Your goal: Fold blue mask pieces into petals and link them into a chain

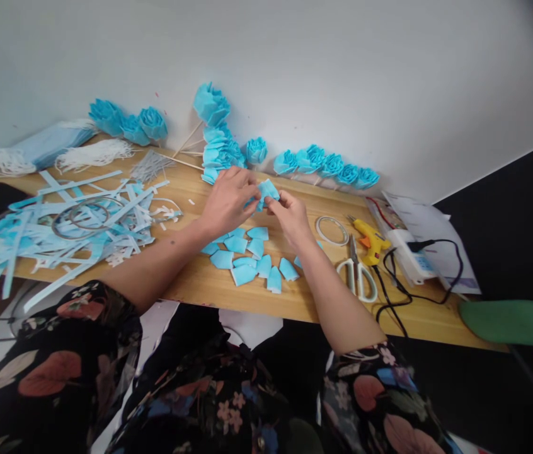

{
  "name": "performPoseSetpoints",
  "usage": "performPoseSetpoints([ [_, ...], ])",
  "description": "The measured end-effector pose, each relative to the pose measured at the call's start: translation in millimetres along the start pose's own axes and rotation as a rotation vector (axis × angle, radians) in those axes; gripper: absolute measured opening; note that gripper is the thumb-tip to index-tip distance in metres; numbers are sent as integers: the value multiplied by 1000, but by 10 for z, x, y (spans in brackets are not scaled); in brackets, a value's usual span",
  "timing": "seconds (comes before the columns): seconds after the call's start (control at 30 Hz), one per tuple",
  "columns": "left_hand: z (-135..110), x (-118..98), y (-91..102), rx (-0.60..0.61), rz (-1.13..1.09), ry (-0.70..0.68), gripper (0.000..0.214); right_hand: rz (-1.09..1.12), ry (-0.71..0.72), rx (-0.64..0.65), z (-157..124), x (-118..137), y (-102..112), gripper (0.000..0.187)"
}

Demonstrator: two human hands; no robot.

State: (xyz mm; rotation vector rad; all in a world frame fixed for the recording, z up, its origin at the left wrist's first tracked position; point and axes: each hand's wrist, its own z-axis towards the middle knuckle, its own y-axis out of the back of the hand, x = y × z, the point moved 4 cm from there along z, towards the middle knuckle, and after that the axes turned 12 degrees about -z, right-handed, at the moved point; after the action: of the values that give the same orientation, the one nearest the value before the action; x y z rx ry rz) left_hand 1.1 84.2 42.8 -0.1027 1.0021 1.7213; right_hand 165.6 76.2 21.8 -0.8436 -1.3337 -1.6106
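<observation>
A small light-blue petal piece (268,191) is held up between both hands over the middle of the wooden table. My left hand (230,198) pinches its left side, and my right hand (290,214) grips its lower right edge with thumb and fingers. Below them lie several loose blue petal pieces (244,273), flat and partly overlapping. Just behind my left hand rises a stack of blue fabric flowers (219,151) on thin sticks, leaning on the wall. The fingertips of my left hand are partly hidden.
Cut blue and white strips (82,233) are heaped at left, with a face mask stack (58,142) behind. At right lie a tape ring (331,231), scissors (356,274), a yellow glue gun (369,239) and a power strip (411,255) with cables. More blue flowers (332,165) line the wall.
</observation>
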Motion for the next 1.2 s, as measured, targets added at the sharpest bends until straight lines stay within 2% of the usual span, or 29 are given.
performPoseSetpoints([
  [0.27, 6, 27, 13, -22, -134, 87, 5, -25, 19, -27, 13, -20, 21, 24],
  [0.53, -5, 3, -17, 0, -103, 59, 5, -125, 47, -16, 12, -30, 10, 26],
  [0.67, 4, 61, 65, -111, -214, 112, 9, -100, 32, -14, 13, -22, 15, 25],
  [0.77, 13, 203, 108, -171, -353, 250, 20, -85, 25, -12, 16, -18, 23, 25],
  [0.9, 5, 356, 43, -46, -608, 487, 40, -88, 40, 14, 21, -22, 18, 26],
  [1.0, -7, 336, 8, 47, -748, 533, 43, -106, 59, 37, 21, -17, 12, 26],
  [1.2, -48, 271, -6, 109, -856, 623, 34, -139, 72, 48, 13, -5, 8, 29],
])
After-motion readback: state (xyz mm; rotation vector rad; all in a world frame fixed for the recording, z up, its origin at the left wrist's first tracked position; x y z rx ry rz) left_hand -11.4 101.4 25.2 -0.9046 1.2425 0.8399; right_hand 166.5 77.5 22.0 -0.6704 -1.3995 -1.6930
